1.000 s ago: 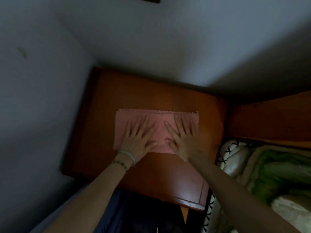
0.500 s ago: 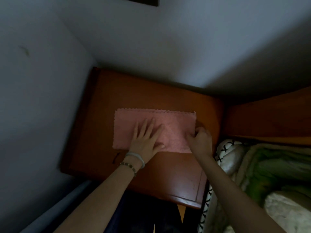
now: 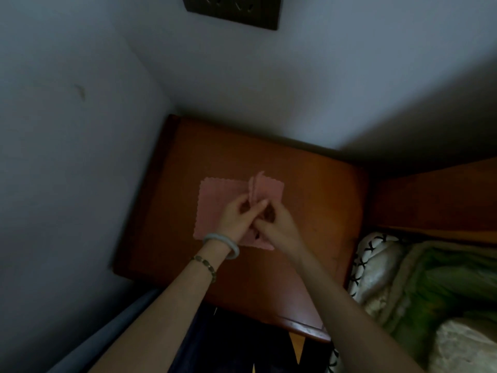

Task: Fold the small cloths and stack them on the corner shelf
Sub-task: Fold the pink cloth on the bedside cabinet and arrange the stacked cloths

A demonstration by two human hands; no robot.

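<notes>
A small pink cloth (image 3: 212,203) with scalloped edges lies on the brown wooden corner shelf (image 3: 317,200). Its right half is lifted and swung up over the middle, standing as an upright fold. My left hand (image 3: 236,216), with two bracelets on the wrist, pinches the raised edge near the cloth's middle. My right hand (image 3: 277,224) grips the same raised part from the right, fingers closed on the fabric. The two hands touch over the cloth's centre and hide its near right part.
Grey walls meet in a corner behind the shelf, with a dark socket plate (image 3: 234,10) high on the back wall. A wooden headboard (image 3: 435,200) and green and white bedding (image 3: 430,292) lie to the right. Dark trousers (image 3: 236,343) show below the shelf's front edge.
Both hands first pressed flat on the spread cloth. The right hand then took the cloth's right edge and carried it left and up; the left hand lifted off and closed on the raised fold.
</notes>
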